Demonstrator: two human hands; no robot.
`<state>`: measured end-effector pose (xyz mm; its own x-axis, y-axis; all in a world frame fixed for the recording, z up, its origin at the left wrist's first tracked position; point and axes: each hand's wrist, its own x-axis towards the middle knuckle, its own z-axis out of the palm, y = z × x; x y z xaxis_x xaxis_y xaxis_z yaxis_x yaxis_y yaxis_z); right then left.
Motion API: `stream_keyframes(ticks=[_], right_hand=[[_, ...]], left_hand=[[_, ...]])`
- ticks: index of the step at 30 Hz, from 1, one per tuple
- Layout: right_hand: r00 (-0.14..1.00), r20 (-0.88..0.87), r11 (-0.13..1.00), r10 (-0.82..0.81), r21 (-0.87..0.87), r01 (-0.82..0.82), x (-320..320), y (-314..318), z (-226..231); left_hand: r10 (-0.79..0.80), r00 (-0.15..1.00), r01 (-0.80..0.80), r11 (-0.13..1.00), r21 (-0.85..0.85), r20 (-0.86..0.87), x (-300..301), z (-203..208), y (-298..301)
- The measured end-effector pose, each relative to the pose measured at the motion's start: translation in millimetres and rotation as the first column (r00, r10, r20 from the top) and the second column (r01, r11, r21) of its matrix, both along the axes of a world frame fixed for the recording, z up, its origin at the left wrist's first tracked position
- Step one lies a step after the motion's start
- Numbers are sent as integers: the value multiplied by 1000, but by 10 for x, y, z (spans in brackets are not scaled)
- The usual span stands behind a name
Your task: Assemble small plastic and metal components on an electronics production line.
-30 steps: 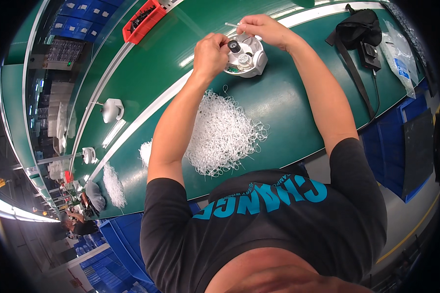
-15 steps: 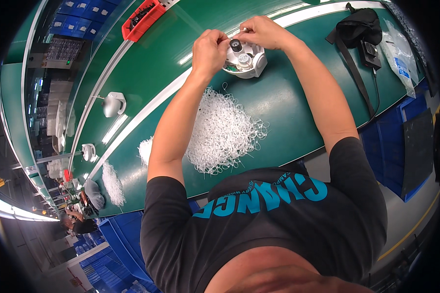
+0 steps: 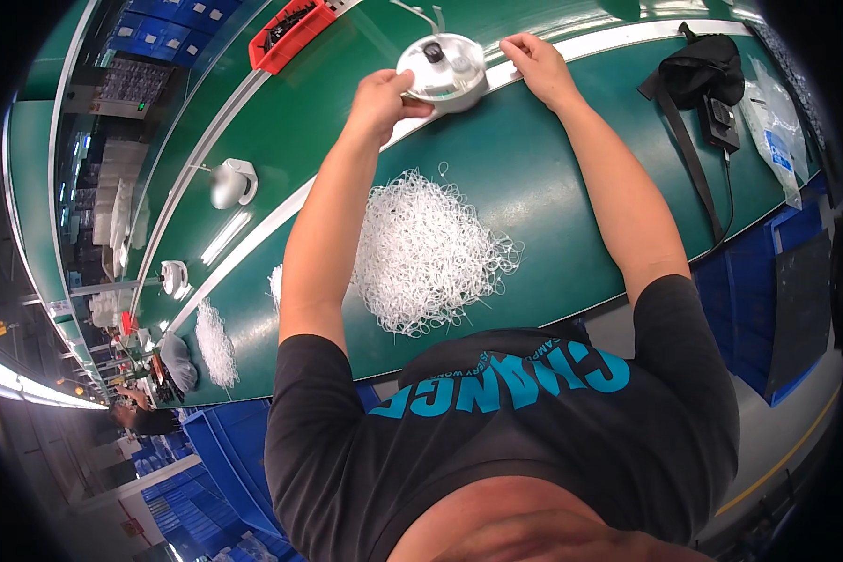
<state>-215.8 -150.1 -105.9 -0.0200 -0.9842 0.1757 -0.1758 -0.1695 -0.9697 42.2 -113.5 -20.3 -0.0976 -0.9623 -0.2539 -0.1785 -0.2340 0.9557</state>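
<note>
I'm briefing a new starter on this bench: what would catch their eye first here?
Likely the big heap of thin white loops on the green table, lying between the person's forearms. Beyond it, the left hand grips the rim of a round white domed device, while the right hand rests beside it on the white strip.

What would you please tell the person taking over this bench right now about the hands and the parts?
Left hand: grips the near-left edge of the round white device, which sits across the white strip at the belt's edge.
Right hand: empty, flat on the strip just right of the device.
Pile of white rings: loose on the green table between the forearms.
Whether a ring is fitted cannot be seen.
</note>
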Motion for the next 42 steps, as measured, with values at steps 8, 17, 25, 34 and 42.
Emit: stream_keyframes(ticks=[8, 17, 25, 34, 42], right_hand=[[1000, 12, 999, 23, -23, -23, 19, 61, 45], [999, -36, 995, -34, -95, 30, -8, 51, 91], [999, -35, 994, -10, -107, 6, 25, 63, 55], [1000, -24, 991, -9, -132, 6, -5, 16, -24], [999, -31, 993, 42, -111, -45, 2, 6, -30]], left_hand=[[355, 909, -351, 935, 59, -220, 479, -233, -514], [-270, 666, 376, 927, 0, 695, 42, -19, 581], [-307, 346, 452, 883, 130, 887, -254, -45, 933], [-132, 611, 524, 807, -273, 781, -80, -122, 783], [11, 995, 14, 969, -247, 101, 294, 41, 756]])
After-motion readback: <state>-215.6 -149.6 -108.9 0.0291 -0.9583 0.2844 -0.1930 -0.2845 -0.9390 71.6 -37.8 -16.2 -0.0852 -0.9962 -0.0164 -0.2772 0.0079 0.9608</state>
